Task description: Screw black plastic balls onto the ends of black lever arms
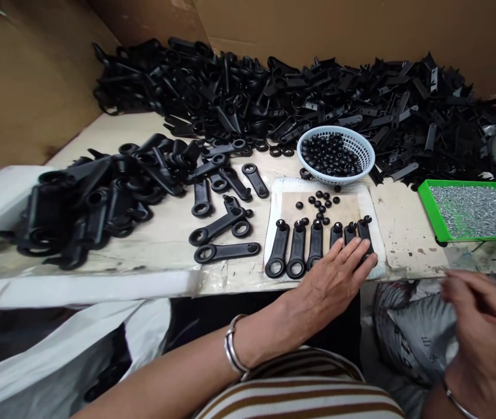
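My left hand lies flat, fingers stretched, over the right end of a row of black plastic levers. Each lever has a ring at its near end and a small knob or metal tip at the far end; my fingers partly cover the right-hand ones. The row rests on a white-edged pad. Loose black knobs are scattered just beyond it. My right hand hovers past the table's front edge, blurred, its thumb and fingertips pinched together. Whatever they may hold is too small to make out.
A pale blue basket of black knobs stands behind the pad. To the right, a green tray holds small metal screws or pins. More ringed levers are heaped at left, and black parts pile along the cardboard wall.
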`<state>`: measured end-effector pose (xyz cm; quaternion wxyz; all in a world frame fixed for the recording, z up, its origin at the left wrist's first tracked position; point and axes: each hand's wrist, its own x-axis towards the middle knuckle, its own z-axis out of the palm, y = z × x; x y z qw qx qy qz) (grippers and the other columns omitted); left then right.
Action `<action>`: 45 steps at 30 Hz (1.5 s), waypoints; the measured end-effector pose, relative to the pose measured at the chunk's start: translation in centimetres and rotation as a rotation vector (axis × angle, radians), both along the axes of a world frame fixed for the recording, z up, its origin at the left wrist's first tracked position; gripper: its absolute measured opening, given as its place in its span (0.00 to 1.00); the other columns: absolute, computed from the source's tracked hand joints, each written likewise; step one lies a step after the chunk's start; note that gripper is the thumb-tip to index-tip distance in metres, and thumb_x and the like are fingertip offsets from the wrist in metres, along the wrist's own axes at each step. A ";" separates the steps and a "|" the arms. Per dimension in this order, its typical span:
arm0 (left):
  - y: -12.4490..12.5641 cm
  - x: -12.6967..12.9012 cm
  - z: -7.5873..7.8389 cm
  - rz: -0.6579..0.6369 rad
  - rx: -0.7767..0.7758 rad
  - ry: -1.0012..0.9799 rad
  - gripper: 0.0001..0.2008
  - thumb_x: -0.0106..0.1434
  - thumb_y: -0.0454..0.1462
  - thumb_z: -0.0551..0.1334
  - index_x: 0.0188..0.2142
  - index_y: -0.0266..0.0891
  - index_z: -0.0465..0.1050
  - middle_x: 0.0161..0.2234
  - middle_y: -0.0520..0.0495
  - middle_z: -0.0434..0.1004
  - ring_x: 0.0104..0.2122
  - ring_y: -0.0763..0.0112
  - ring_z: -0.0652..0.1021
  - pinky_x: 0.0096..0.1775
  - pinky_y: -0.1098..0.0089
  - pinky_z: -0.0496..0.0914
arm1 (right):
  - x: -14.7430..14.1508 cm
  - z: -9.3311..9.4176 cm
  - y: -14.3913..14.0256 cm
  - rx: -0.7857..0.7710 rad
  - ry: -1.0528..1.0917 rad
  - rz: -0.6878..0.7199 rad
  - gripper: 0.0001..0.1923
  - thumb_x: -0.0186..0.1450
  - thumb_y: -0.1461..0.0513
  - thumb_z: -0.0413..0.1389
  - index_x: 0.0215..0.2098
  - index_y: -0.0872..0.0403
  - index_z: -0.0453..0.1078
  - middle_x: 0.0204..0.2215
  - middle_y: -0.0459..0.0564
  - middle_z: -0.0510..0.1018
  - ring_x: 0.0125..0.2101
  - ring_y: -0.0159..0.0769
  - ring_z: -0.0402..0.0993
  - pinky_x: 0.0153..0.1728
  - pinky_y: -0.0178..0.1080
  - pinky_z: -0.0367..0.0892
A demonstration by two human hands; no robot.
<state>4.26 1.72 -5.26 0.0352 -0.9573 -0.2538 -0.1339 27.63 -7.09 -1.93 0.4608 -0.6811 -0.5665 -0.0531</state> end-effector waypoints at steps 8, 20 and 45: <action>-0.3 0.3 0.1 0.019 0.094 -0.063 0.22 0.70 0.30 0.49 0.61 0.25 0.61 0.63 0.35 0.64 0.62 0.56 0.67 0.60 0.59 0.63 | -4.6 -0.8 4.8 -0.316 -0.353 0.510 0.20 0.68 0.63 0.53 0.58 0.52 0.65 0.50 0.56 0.76 0.51 0.42 0.71 0.52 0.47 0.70; -0.4 0.3 -0.1 0.001 0.045 -0.027 0.23 0.69 0.31 0.52 0.63 0.24 0.58 0.64 0.32 0.60 0.64 0.54 0.64 0.63 0.57 0.59 | -3.6 -0.9 5.5 -0.384 -0.351 0.525 0.10 0.69 0.59 0.52 0.45 0.53 0.71 0.40 0.54 0.80 0.42 0.41 0.75 0.44 0.45 0.72; -1.0 0.3 0.0 -0.048 -0.029 -0.072 0.21 0.71 0.30 0.51 0.61 0.26 0.60 0.63 0.32 0.62 0.63 0.55 0.65 0.62 0.59 0.61 | -3.3 0.3 4.7 -0.458 -0.357 0.576 0.07 0.69 0.60 0.52 0.43 0.53 0.70 0.38 0.53 0.78 0.40 0.41 0.73 0.41 0.44 0.70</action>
